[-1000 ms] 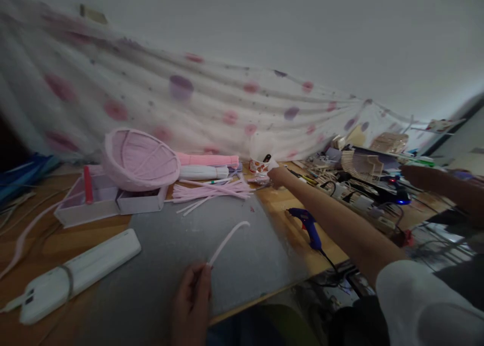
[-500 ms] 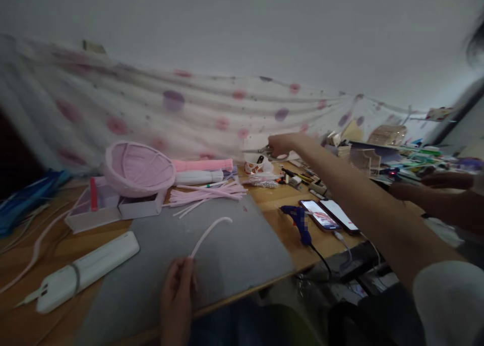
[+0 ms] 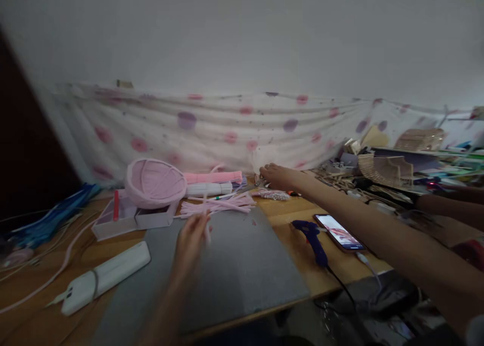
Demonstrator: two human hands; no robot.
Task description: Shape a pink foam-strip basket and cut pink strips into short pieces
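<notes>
Over the grey mat [image 3: 242, 265], my left hand [image 3: 191, 237] is closed on a pale pink pipe cleaner [image 3: 207, 232], which is smeared by motion. My right hand [image 3: 274, 174] stretches to the back of the table, its fingers around the handles of a pair of scissors [image 3: 263, 184]. The blades point left and are partly hard to make out. A loose pile of pink pipe cleaners [image 3: 223, 205] lies at the mat's far edge, just beyond my left hand. Behind it are a white bundle [image 3: 209, 189] and a pink bundle [image 3: 215, 177].
A pink bowl-shaped piece [image 3: 157, 182] rests on a white box [image 3: 113, 225]. A white power bank [image 3: 108, 278] lies left. Right of the mat are a blue glue gun [image 3: 312, 240] and a lit phone [image 3: 339, 232]. Another person's arm [image 3: 446, 210] reaches in at far right.
My right hand has lowered with the scissors to the table's back. My left hand has moved forward and up over the mat with the pipe cleaner. One of the two phones is gone from view.
</notes>
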